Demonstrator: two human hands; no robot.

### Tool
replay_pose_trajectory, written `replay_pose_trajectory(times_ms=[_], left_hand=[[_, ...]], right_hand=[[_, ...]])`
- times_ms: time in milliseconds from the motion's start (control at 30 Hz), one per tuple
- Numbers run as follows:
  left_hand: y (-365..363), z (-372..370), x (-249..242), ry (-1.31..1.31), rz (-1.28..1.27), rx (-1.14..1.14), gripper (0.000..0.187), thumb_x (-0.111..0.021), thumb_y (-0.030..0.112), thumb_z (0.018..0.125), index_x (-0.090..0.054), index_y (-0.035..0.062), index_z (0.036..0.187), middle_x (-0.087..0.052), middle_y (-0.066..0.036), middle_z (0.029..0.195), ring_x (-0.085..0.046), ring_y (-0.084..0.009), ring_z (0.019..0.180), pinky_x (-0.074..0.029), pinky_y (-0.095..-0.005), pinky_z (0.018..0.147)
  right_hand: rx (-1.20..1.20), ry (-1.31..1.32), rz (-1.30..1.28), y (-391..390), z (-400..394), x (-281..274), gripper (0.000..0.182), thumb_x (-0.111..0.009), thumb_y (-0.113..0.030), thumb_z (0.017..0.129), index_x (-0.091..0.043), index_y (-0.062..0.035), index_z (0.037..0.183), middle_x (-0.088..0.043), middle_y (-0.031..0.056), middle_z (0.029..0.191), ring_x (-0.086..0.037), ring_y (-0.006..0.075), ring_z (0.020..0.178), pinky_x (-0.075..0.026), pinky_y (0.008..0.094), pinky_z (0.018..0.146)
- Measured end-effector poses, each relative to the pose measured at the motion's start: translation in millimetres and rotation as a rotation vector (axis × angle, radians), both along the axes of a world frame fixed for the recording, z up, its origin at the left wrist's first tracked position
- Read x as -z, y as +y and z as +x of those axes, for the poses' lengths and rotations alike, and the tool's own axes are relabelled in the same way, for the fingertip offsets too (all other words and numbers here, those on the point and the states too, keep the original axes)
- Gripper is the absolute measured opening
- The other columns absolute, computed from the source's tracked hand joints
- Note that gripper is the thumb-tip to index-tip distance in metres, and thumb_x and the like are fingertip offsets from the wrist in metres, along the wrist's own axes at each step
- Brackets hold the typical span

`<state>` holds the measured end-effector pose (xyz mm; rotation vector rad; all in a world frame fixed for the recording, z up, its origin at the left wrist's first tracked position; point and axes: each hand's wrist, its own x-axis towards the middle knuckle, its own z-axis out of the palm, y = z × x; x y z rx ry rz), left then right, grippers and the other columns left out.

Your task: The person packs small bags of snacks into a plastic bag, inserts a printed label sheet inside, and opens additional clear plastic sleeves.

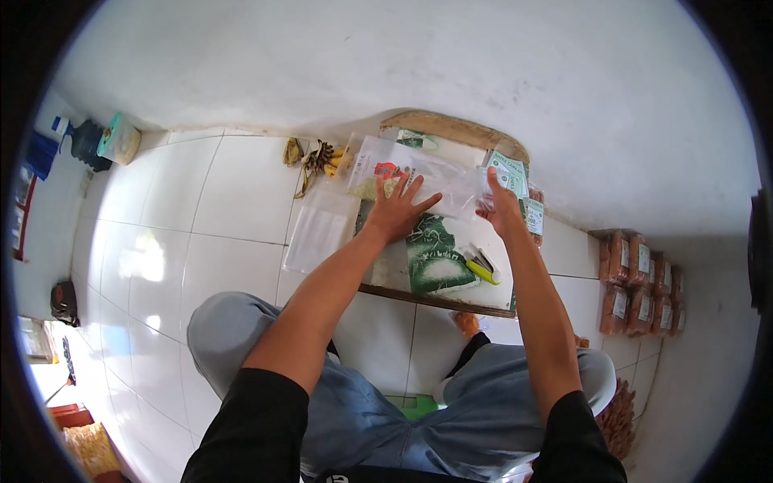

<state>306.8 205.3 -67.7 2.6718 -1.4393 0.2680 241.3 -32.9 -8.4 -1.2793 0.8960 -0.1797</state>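
A clear plastic bag with a red print lies across a low wooden table, pale contents gathered in its left part. My left hand rests flat on the bag, fingers spread. At the bag's right end, my right hand has its fingers curled around the plastic, with its thumb pointing up. Green-and-white printed labels lie just beyond that hand. Nearer to me on the tabletop is a small lime-green tool with metal parts, perhaps a stapler. A stack of clear plastic bags overhangs the table's left side.
Bananas lie on the tiled floor behind the stacked bags. Labelled brown packs stand in rows at the right, by the wall. A lidded tub and a large blue bottle stand at the far left.
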Motion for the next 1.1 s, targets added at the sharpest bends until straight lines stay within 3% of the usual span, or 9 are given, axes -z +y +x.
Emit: replay_pose_trajectory(times_ms=[67, 100, 233, 300, 400, 600, 900, 1000, 1100], left_hand=[[0.1, 0.2, 3.2, -0.005, -0.018, 0.0, 0.067, -0.057, 0.027, 0.09, -0.03, 0.0395, 0.15, -0.033, -0.015, 0.153, -0.028, -0.0388, 0.142, -0.02, -0.0781, 0.102], [-0.1, 0.1, 4.6, -0.01, -0.037, -0.001, 0.067, -0.056, 0.026, 0.09, -0.03, 0.0391, 0.15, -0.033, -0.015, 0.152, -0.029, -0.0388, 0.142, -0.02, -0.0783, 0.101], [-2.6, -0.1, 9.0, 0.0, 0.026, -0.027, 0.066, -0.054, 0.028, 0.093, -0.026, 0.0414, 0.151, -0.027, -0.013, 0.156, -0.024, -0.0375, 0.144, -0.017, -0.0781, 0.103], [-2.4, 0.0, 6.1, -0.006, 0.05, -0.03, 0.065, -0.054, 0.028, 0.092, -0.027, 0.041, 0.15, -0.028, -0.014, 0.156, -0.025, -0.0381, 0.144, -0.017, -0.0778, 0.103], [-1.3, -1.2, 5.7, -0.018, 0.007, -0.018, 0.066, -0.054, 0.027, 0.092, -0.027, 0.0377, 0.151, -0.03, -0.015, 0.154, -0.027, -0.0386, 0.143, -0.017, -0.0762, 0.104], [-3.9, -3.6, 15.3, -0.08, -0.139, -0.025, 0.07, -0.061, 0.026, 0.085, -0.033, 0.0285, 0.15, -0.034, -0.016, 0.151, -0.035, -0.0376, 0.139, -0.021, -0.0703, 0.107], [-12.6, -20.9, 5.7, 0.052, -0.276, -0.027, 0.076, -0.068, 0.036, 0.085, -0.03, 0.0384, 0.15, -0.026, -0.017, 0.154, -0.029, -0.04, 0.141, -0.018, -0.0778, 0.101], [-11.5, -19.1, 5.7, 0.058, -0.262, -0.006, 0.077, -0.07, 0.034, 0.083, -0.031, 0.0396, 0.149, -0.026, -0.018, 0.154, -0.029, -0.0415, 0.141, -0.016, -0.0788, 0.101], [-11.1, -19.7, 3.7, 0.062, -0.236, -0.01, 0.078, -0.071, 0.034, 0.083, -0.032, 0.0393, 0.149, -0.026, -0.018, 0.154, -0.029, -0.0414, 0.141, -0.014, -0.0782, 0.102]], right_hand=[[-0.189, 0.116, -0.01, 2.2, -7.6, -3.3, 0.076, -0.07, -0.061, 0.081, -0.048, -0.0052, 0.128, -0.051, 0.0109, 0.117, -0.059, 0.0266, 0.088, -0.05, 0.0405, 0.071], [-0.145, 0.171, -0.01, 3.2, -7.4, 0.1, 0.07, -0.077, -0.055, 0.078, -0.054, -0.0056, 0.122, -0.055, 0.0096, 0.113, -0.059, 0.0236, 0.088, -0.047, 0.0377, 0.066], [-0.267, 0.313, -0.087, -10.9, -2.9, 33.8, 0.054, -0.078, -0.043, 0.081, -0.06, -0.0042, 0.114, -0.06, 0.0074, 0.103, -0.06, 0.0215, 0.083, -0.05, 0.0387, 0.068], [-0.212, 0.23, -0.035, -2.7, -3.8, 33.6, 0.035, -0.074, -0.03, 0.086, -0.063, -0.0038, 0.107, -0.063, 0.0049, 0.091, -0.061, 0.0215, 0.078, -0.054, 0.0405, 0.071], [-0.133, 0.133, -0.002, 12.4, -3.7, 16.5, 0.026, -0.066, -0.023, 0.091, -0.063, -0.0034, 0.108, -0.065, 0.0066, 0.094, -0.064, 0.0235, 0.082, -0.057, 0.0429, 0.074], [-0.291, -0.113, 0.209, 13.8, 7.1, 31.0, 0.028, -0.056, -0.026, 0.097, -0.06, -0.0041, 0.113, -0.064, 0.0106, 0.11, -0.062, 0.0255, 0.099, -0.053, 0.0475, 0.084], [-0.248, -0.024, 0.275, 39.0, 1.7, -2.4, 0.032, -0.057, -0.03, 0.091, -0.056, -0.0069, 0.114, -0.061, 0.0087, 0.106, -0.061, 0.0278, 0.097, -0.05, 0.0483, 0.083], [-0.204, -0.031, 0.506, 12.9, 2.6, 4.6, 0.034, -0.057, -0.03, 0.089, -0.056, -0.0069, 0.114, -0.06, 0.0099, 0.109, -0.061, 0.0282, 0.099, -0.049, 0.0473, 0.085], [-0.116, 0.038, 0.424, -4.9, 0.0, 33.0, 0.023, -0.054, -0.02, 0.09, -0.06, -0.007, 0.108, -0.063, 0.0077, 0.103, -0.061, 0.0272, 0.095, -0.051, 0.0435, 0.087]])
